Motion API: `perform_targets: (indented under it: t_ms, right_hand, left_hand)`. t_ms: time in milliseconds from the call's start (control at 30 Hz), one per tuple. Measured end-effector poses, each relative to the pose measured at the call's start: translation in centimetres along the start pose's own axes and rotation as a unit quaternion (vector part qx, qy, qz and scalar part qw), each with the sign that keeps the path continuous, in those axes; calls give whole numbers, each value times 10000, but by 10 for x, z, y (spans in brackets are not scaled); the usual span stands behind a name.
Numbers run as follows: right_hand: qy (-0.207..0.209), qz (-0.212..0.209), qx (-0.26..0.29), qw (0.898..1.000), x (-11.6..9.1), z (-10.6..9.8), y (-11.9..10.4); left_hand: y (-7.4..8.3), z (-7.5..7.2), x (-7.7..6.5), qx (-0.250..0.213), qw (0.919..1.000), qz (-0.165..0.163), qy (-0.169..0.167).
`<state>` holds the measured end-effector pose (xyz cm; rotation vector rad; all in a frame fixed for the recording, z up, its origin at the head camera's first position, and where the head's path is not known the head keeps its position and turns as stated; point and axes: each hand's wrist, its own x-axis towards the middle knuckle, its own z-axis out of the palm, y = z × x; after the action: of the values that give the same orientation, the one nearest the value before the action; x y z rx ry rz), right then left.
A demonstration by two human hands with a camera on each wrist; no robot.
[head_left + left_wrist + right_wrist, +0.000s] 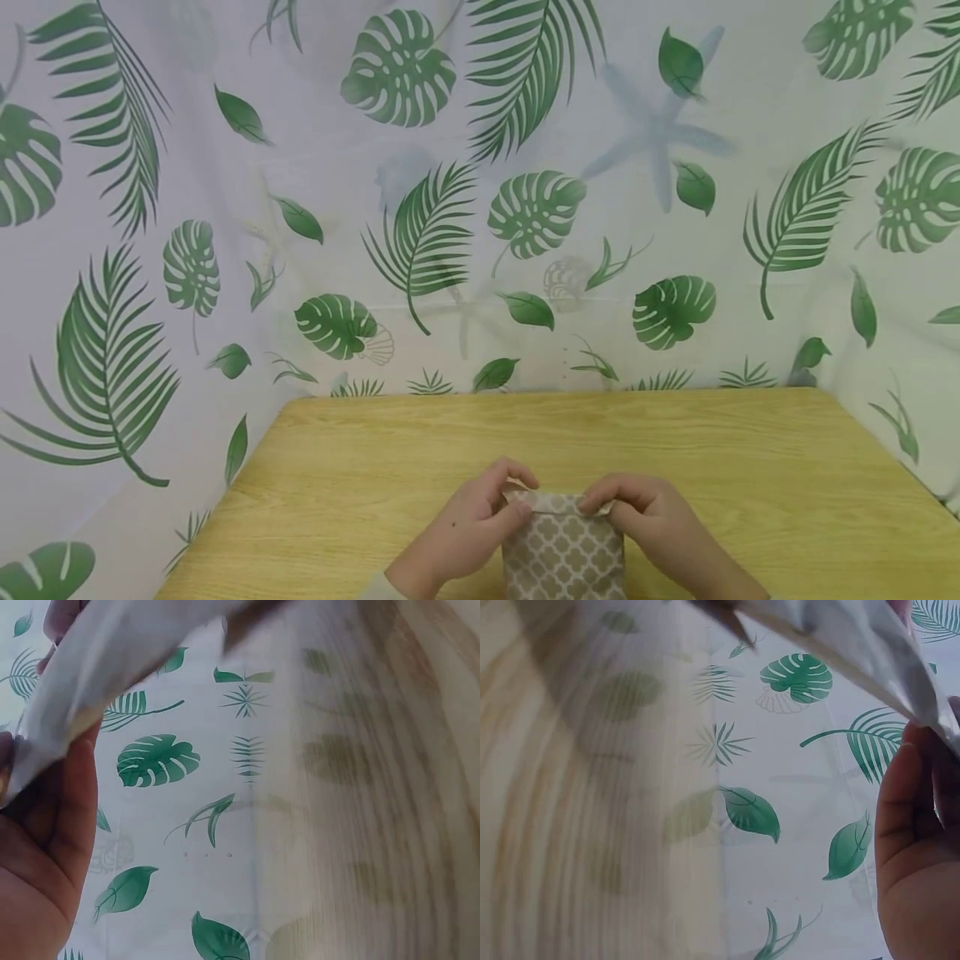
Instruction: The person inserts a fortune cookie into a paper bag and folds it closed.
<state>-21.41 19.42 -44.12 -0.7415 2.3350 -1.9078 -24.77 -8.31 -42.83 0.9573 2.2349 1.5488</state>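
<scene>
A tan piece (564,554) with a white lattice pattern, much like a small cloth bag, is held up at the front middle of the table. Its top edge is folded over in a pale band. My left hand (471,527) pinches the band's left end between thumb and fingers; my right hand (663,521) pinches the right end. Seen from the left wrist, a whitish, shiny side of the piece (120,652) runs above the left hand (37,889). The right wrist view shows a similar silvery side (855,645) by the right hand (919,847). The lower end is cut off by the frame.
The wood-grain table (360,467) spreads around both hands. Behind it and along the sides hangs a white curtain (465,242) printed with green leaves and faint sea stars.
</scene>
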Motion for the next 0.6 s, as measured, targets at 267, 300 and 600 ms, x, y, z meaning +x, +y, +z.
perform_targets:
  t_ms: [267, 300, 600]
  right_hand:
    - [-253, -58, -360, 9990, -1, -1, -5]
    - [-182, 12, -522, 9985, -1, 1, -7]
    - [859, -23, -2010, 9758, 3, 22, -23]
  left_hand:
    - [6, 9, -1, 522, 9976, 23, 444]
    - [7, 11, -1, 672, 9965, 137, 488]
    - [14, 16, -1, 2277, 9609, 1419, 685]
